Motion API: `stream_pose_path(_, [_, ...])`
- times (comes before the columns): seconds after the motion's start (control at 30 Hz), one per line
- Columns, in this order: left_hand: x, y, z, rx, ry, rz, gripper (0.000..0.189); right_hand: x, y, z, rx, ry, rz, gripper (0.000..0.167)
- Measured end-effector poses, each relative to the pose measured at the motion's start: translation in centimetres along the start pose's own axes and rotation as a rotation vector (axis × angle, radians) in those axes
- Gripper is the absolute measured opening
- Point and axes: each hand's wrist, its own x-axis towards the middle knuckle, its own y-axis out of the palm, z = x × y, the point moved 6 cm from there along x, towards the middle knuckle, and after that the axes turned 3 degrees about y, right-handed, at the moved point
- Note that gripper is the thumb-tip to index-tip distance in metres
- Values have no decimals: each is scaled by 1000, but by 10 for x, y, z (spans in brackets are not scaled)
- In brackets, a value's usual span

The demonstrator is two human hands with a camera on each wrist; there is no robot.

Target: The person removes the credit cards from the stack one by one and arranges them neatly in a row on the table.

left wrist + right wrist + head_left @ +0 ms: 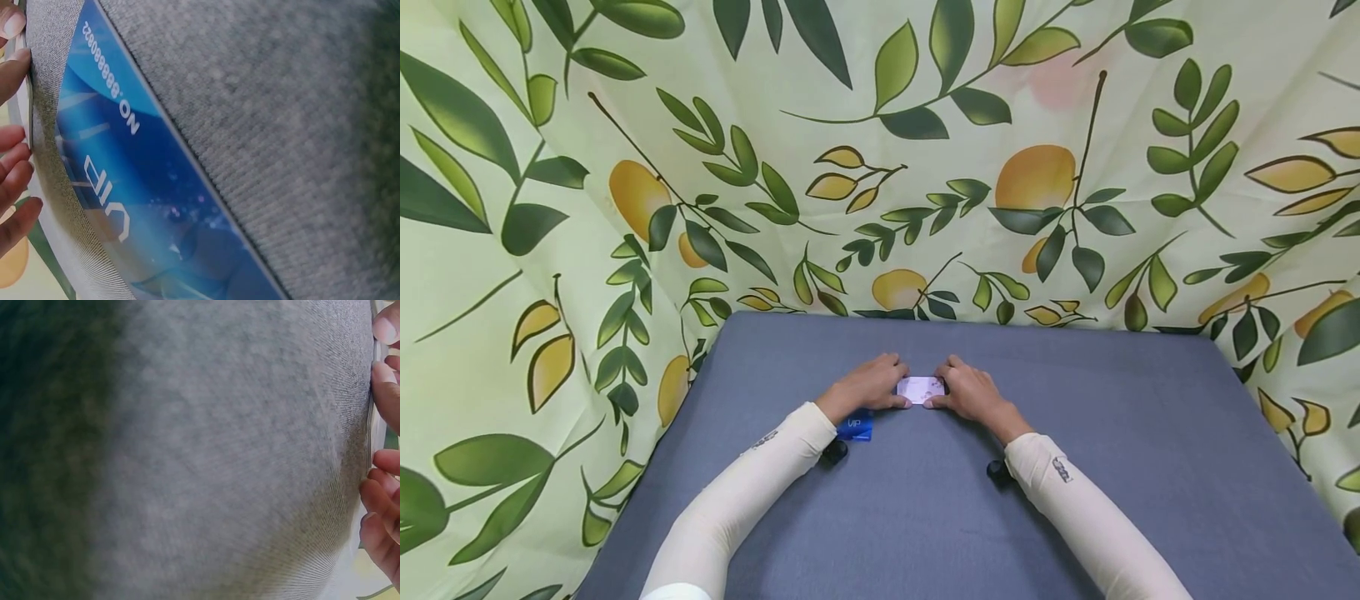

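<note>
A small white-and-pink card (921, 389) lies flat between both hands near the middle of the table. My left hand (871, 384) holds its left end, thumb on the near side and fingers on the far side. The right hand (972, 392) grips the right end in the same way. In the right wrist view the card's edge (372, 419) shows as a thin line beside the fingertips (382, 381). Beside the left wrist, a blue card (125, 162) marked VIP lies on the cloth, partly covered by that arm in the head view.
Grey-blue cloth covers the table (917, 517). A curtain (850, 208) printed with leaves and fruit hangs behind it and along the sides. Black wrist cameras sit under the left wrist (834, 452) and the right wrist (999, 472).
</note>
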Motion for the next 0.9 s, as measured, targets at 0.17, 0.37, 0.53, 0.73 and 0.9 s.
stream_pose_path(0.17, [0,-2,0,-10,-2,3,52,0,-1,0,3,-11,-6,49])
stream_pose_path(0.37, [2,0,0,-9,-15,20,51,-1,-1,1,12,-3,10,50])
stream_pose_path(0.53, [2,2,1,-20,-21,18,52,-1,-2,2,12,4,19,50])
stream_pose_path(0.73, [2,2,1,-24,-15,13,52,0,-1,2,6,14,39,51])
stream_pose_path(0.9, [1,0,0,-32,-6,4,53,-1,-1,3,3,-1,27,51])
